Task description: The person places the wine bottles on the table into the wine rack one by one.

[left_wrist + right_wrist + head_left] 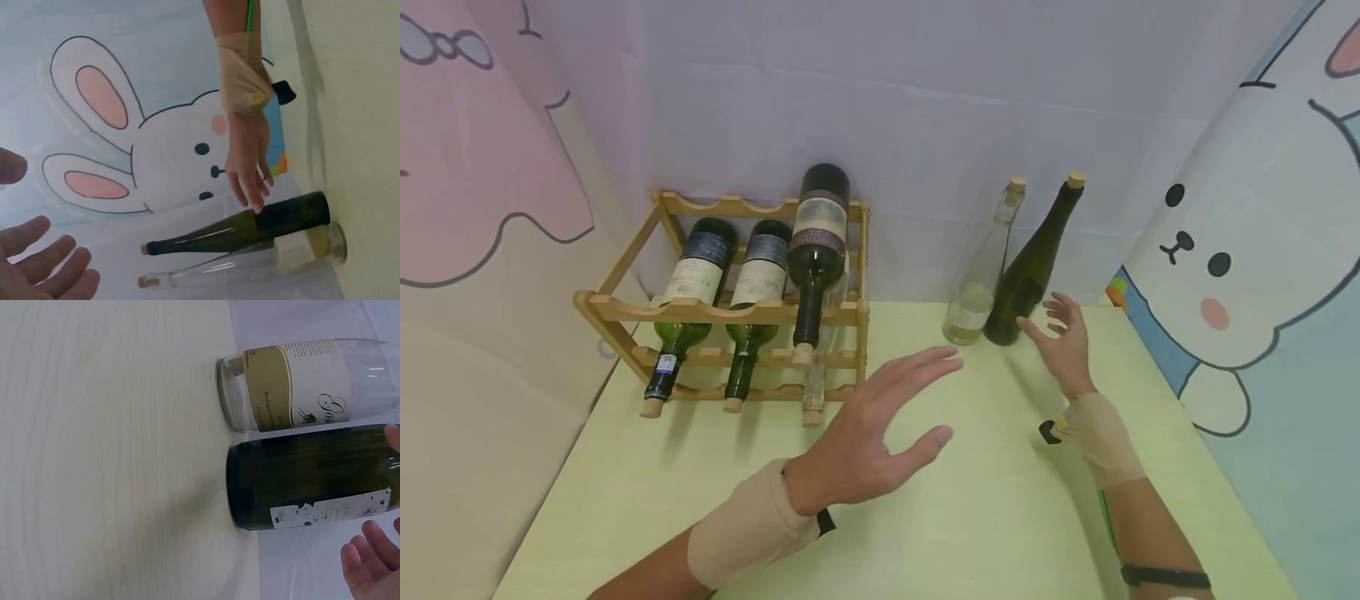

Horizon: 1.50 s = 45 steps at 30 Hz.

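My right hand (pixel 1066 354) is beside a dark green wine bottle (pixel 1033 267), thumb and fingers spread around its lower side and holding nothing. Up close in the right wrist view, that green bottle (pixel 312 481) has a torn white label. Just left of it stands a clear glass bottle (pixel 979 287) with a cork and a cream-and-gold label (pixel 300 384). Both bottles are upright against the back curtain. My left hand (pixel 868 433) hovers over the middle of the table, its thumb apart from the extended fingers, with nothing in it.
On the left a wooden wine rack (pixel 722 313) carries several corked bottles, necks toward me. A dark bottle (pixel 820 221) lies on its upper right; below it a clear bottle neck (pixel 814 396) sticks out. The pale table (pixel 970 533) meets printed curtains.
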Each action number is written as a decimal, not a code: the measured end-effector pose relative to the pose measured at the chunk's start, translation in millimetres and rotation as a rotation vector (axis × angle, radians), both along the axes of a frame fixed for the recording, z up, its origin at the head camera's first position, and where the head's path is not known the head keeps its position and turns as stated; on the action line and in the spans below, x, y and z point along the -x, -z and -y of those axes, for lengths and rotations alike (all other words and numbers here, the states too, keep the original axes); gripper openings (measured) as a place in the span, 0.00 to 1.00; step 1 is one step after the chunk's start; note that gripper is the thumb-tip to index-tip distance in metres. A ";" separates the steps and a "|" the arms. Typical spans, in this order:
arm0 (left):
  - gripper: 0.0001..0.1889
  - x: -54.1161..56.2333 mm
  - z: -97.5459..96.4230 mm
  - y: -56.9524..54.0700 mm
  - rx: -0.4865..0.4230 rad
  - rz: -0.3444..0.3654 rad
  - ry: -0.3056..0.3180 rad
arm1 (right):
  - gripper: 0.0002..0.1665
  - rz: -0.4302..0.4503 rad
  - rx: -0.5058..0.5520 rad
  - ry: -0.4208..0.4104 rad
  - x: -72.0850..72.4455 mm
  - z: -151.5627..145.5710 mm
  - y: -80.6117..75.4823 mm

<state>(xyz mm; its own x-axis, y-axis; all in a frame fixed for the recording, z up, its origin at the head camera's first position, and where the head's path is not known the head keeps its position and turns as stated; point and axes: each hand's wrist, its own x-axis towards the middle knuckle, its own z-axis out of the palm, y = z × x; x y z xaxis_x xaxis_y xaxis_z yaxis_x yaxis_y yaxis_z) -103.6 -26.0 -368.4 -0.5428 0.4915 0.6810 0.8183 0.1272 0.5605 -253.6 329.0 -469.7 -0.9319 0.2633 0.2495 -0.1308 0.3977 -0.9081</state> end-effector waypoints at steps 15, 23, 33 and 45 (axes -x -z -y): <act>0.37 62.1 -71.2 51.7 0.238 0.582 -0.045 | 0.57 0.044 0.036 -0.139 36.1 -3.9 11.2; 0.36 70.6 -77.0 69.1 0.198 0.768 -0.047 | 0.61 0.110 0.007 -0.159 44.7 -2.0 21.0; 0.34 67.5 -73.7 75.4 0.171 0.854 -0.038 | 0.64 0.113 -0.008 -0.154 53.8 -0.1 30.5; 0.30 63.7 -69.4 82.9 0.162 0.940 -0.032 | 0.60 0.125 0.030 -0.119 30.2 -5.9 37.1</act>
<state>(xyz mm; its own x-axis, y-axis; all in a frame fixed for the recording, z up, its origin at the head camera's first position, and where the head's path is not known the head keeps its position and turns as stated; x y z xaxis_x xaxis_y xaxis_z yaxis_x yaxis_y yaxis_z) -167.4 43.4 -451.2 -0.8482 0.5168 -0.1162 0.0366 0.2760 0.9605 -283.8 334.9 -506.8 -0.9802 0.1546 0.1235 -0.0608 0.3588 -0.9314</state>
